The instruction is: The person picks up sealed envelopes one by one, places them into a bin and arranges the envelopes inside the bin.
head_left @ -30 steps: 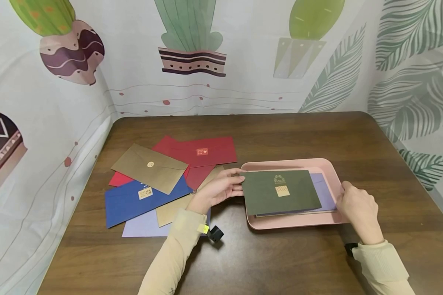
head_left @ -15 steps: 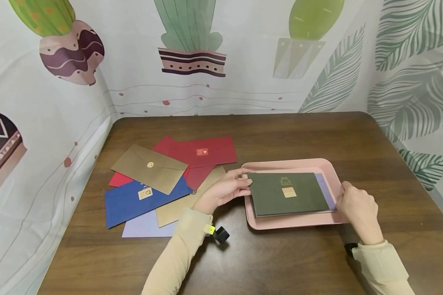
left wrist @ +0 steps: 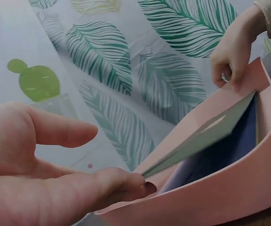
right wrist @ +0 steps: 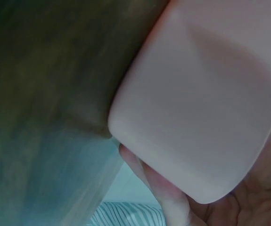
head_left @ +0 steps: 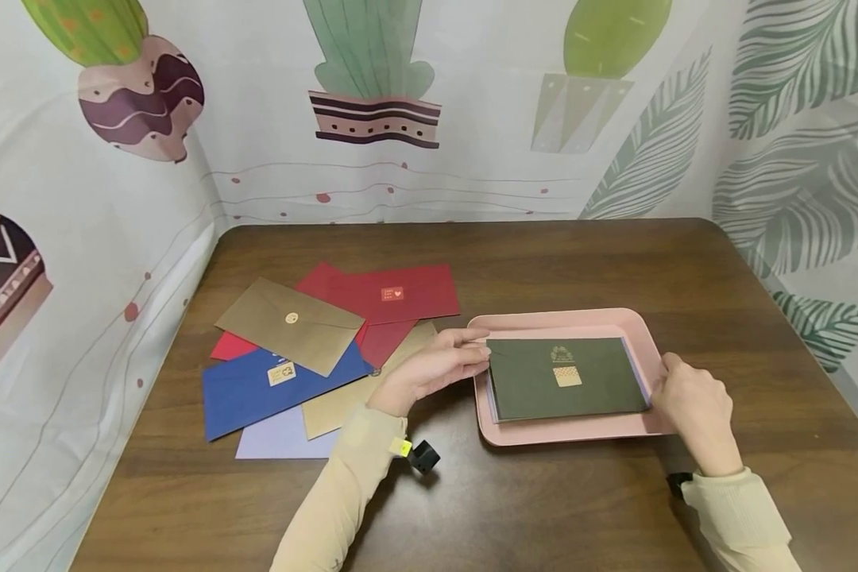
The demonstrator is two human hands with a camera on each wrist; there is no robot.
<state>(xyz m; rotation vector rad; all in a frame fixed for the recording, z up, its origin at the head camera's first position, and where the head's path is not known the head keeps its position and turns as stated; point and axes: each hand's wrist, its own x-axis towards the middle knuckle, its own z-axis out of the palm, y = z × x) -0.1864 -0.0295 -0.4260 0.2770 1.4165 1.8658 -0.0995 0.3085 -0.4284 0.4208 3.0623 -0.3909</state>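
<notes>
My left hand (head_left: pixel 438 371) pinches the left edge of a dark green envelope (head_left: pixel 600 373) with a gold stamp and crest. In the left wrist view, the green envelope (left wrist: pixel 206 134) slants over a dark blue one (left wrist: pixel 225 150) inside the pink tray (left wrist: pixel 215 186). Slivers of lavender envelope (head_left: pixel 636 364) peek out at the stack's right side. At the tray's right end, my right hand (head_left: pixel 695 409) grips the rim. The right wrist view shows its fingers (right wrist: pixel 161 181) against the tray's outer wall (right wrist: pixel 192 103).
Left of the tray lies a loose, overlapping pile: a brown-gold envelope (head_left: pixel 293 326), a dark red one (head_left: pixel 422 294), a blue one (head_left: pixel 257 401), a lavender one (head_left: pixel 275 443) and others. They lie on a brown wooden table (head_left: pixel 543 508) with a printed cloth (head_left: pixel 486 95) behind.
My left hand has carried the green envelope rightward and slightly nearer, so it now covers most of the lavender one in the tray. My right hand has stayed at the rim.
</notes>
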